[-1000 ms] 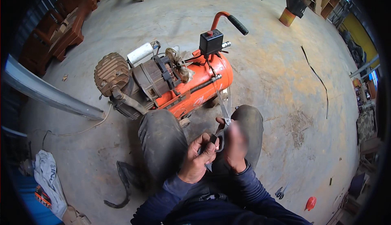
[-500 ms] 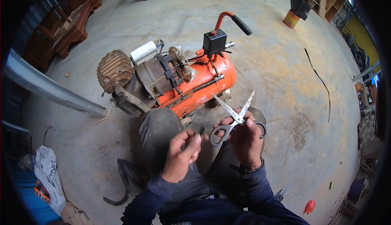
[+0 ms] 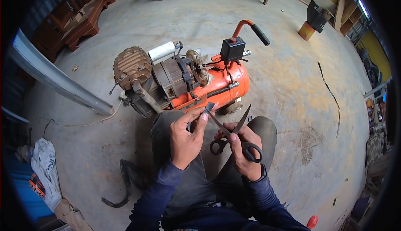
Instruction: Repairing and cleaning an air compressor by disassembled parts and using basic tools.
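Note:
My left hand (image 3: 185, 141) pinches a small dark flat strip (image 3: 210, 106) between thumb and finger, over my left knee. My right hand (image 3: 244, 151) holds black-handled scissors (image 3: 253, 153) with the blades apart; one blade's tip is at the strip, touching or very close. Beyond my knees (image 3: 265, 133) lies an orange air compressor (image 3: 232, 78) with a finned pump head (image 3: 133, 64), a motor, a black switch box (image 3: 232, 49) and a curved handle with a black grip.
A steel post (image 3: 62, 80) rises at left near wooden furniture (image 3: 79, 22). A black strip (image 3: 330, 93) lies on the concrete floor (image 3: 305, 105) at right. A black rubber piece (image 3: 125, 189) and white bag (image 3: 48, 168) lie lower left; a bucket (image 3: 307, 31) stands at back right.
My left hand has risen with the dark piece toward the scissor blades. My right hand has turned the scissors and shifted slightly lower. The view has shifted, moving the compressor rightward in frame.

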A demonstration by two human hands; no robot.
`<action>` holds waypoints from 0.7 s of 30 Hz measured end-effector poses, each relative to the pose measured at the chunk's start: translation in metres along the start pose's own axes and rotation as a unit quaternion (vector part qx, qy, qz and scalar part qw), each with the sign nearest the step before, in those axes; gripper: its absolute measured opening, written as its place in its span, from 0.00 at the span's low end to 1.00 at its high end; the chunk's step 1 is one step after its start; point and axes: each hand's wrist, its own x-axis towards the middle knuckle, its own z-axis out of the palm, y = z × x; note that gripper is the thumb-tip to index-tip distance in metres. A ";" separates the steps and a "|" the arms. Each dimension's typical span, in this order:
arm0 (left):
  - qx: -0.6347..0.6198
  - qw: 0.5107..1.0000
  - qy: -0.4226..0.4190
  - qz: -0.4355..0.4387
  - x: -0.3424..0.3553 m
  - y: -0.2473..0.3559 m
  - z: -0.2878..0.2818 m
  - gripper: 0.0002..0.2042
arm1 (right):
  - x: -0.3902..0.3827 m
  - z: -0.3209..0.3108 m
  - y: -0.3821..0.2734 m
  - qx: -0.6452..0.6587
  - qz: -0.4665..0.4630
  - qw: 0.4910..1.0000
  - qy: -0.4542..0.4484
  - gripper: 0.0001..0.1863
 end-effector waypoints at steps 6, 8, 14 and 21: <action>-0.075 0.996 -0.011 -0.045 -0.003 0.000 -0.003 0.11 | -0.003 0.008 0.008 -0.034 -0.010 0.999 0.013 0.12; -0.060 0.996 -0.020 -0.062 -0.001 -0.006 -0.003 0.11 | 0.002 0.009 0.009 -0.076 -0.032 0.996 0.012 0.12; 0.020 0.996 0.063 -0.054 0.041 -0.042 0.018 0.07 | 0.047 0.014 0.031 -0.181 -0.085 0.978 0.050 0.11; 0.460 0.880 0.025 0.116 0.139 -0.011 0.004 0.05 | 0.081 0.005 0.054 -0.044 0.014 0.992 0.119 0.13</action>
